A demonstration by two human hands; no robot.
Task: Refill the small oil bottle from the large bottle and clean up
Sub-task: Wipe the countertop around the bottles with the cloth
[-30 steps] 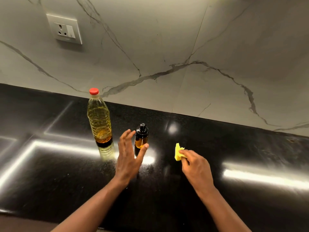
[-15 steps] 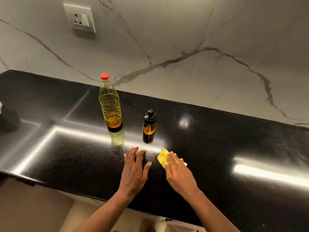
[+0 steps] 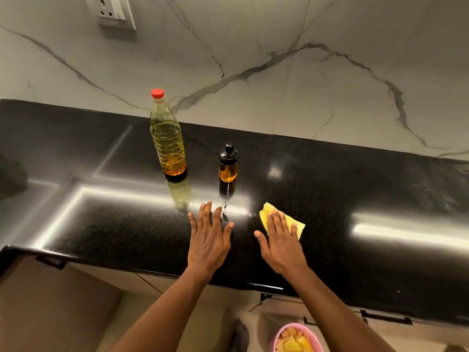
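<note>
Head cam: I see the L hand (image 3: 208,240) flat on the black countertop (image 3: 101,224), fingers straight and spread, holding nothing. The R hand (image 3: 281,242) lies near it, fingers straight, pressing a yellow cloth (image 3: 300,226) to the stone. Behind the hands stand the large bottle (image 3: 168,143), red cap on, and to its right the small oil bottle (image 3: 228,166), both upright and apart. A wet streak (image 3: 224,212), poss. oil, glints by the L fingertips. Marble wall (image 3: 253,72) w/ socket (image 3: 111,11) behind; pink bowl (image 3: 279,335) below the counter edge.

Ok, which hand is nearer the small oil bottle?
Left. The left hand lies flat just in front of the small oil bottle; the right hand presses the yellow cloth farther right.
</note>
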